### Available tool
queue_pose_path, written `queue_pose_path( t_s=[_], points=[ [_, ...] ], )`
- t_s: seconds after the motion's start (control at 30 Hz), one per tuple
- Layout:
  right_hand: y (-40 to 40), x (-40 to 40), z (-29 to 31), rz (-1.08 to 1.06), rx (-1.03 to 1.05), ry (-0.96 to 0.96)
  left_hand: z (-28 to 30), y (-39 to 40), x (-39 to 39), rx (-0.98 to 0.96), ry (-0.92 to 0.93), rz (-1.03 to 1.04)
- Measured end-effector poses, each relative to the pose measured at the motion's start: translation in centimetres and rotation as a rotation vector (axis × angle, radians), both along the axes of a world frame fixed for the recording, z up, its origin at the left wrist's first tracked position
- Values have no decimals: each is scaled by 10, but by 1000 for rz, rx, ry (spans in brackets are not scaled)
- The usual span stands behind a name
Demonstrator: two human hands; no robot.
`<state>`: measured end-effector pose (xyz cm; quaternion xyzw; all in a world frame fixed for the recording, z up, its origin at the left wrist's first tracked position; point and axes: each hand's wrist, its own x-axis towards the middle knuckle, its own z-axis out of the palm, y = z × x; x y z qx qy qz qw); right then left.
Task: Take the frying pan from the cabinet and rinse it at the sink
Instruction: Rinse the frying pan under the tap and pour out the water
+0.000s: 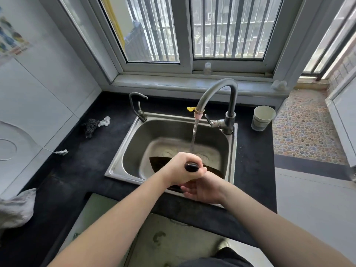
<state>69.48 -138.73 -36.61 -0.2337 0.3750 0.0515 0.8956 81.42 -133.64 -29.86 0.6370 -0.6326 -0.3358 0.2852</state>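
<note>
Hands meet over a steel sink [123,151] set in a dark table [77,170], seen from above by a head-worn camera. A pan [159,163] is in the basin, tilted, its dark bowl on the far side of the hands and partly hidden by them. Its long axis runs from the black handle end, which pokes out near the viewer, away into the basin toward the stream.

Left hand [183,168] — its grip is wrapped tight round the handle, the rounded tip showing at the thumb side. Right hand [202,191] sits just nearer and to the right, below the left; its fingers look loosely spread, reaching under or against the pan's near edge. Whether they touch the pan cannot be told, as the left hand covers the spot.

Water runs from a tall curved tap [217,89] at the far right of the sink and falls just beyond the left hand, apparently onto the pan. A smaller tap [137,104] stands at the far left corner.

Judged from this, rinsing is under way. The next move likely turns on the left hand, the one holding the handle — rolling it would swing the bowl under the stream, which lies just far of the grip.

A paper cup [263,118] stands on the table to the right of the tap.
</note>
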Motion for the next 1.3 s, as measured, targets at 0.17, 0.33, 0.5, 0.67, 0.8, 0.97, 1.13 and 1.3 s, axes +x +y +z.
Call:
queue_pose_path(
  t_s=[0.17,0.33,0.5,0.67,0.8,0.97,1.13,1.3],
  points=[
    [24,14,-7,-23,44,-2,-35,51,5,-230,-204,183],
    [59,38,-14,-146,172,90,-66,100,20,-282,-236,218],
    [87,56,-7,-189,123,153,-84,130,27,-317,-146,247],
    [105,65,-8,-268,84,268,-84,147,32,-380,-122,196],
    [107,66,1,-452,164,292,-70,163,31,-378,-87,40],
    [95,66,0,-660,241,253,-52,172,42,-171,364,199],
    [112,62,-10,-674,219,200,-78,151,58,330,602,680],
    [125,54,-2,-673,218,183,-93,141,55,694,890,746]
  ],
)
